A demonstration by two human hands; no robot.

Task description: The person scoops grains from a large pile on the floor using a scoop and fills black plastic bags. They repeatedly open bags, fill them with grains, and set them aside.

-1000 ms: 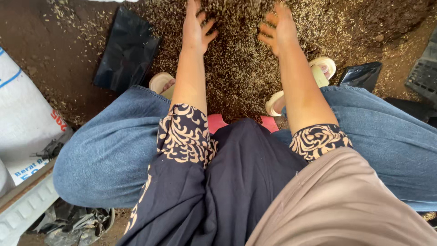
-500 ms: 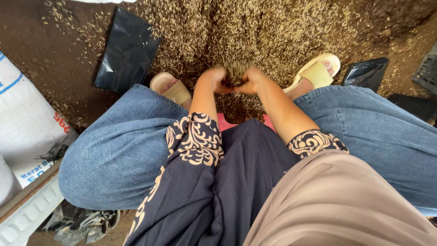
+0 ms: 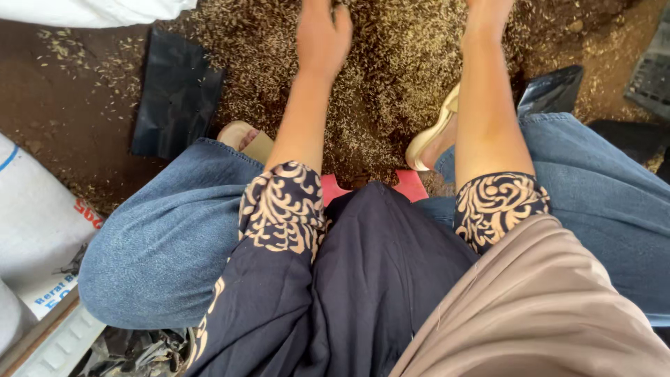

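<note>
Both hands, cupped together by the knees half a second ago, now reach to the frame's top. The left hand [image 3: 322, 36] lies open on the grain heap [image 3: 391, 84]; the right hand's [image 3: 486, 14] grip is cut off, so I cannot tell. A white sack [image 3: 35, 230] at lower left hides its contents.

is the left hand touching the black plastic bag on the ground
Apart. The head view shows the left hand spread on the grain pile, while the black plastic bag lies off to its left with a strip of grain between them.

A bare brown earth floor [image 3: 63, 91] is seen in even daylight — a black plastic sheet [image 3: 174, 98] is laid on it at the left, a white woven sack [image 3: 42, 230] is propped at the left edge, and a dark crate [image 3: 652, 70] is glimpsed at the right.
</note>
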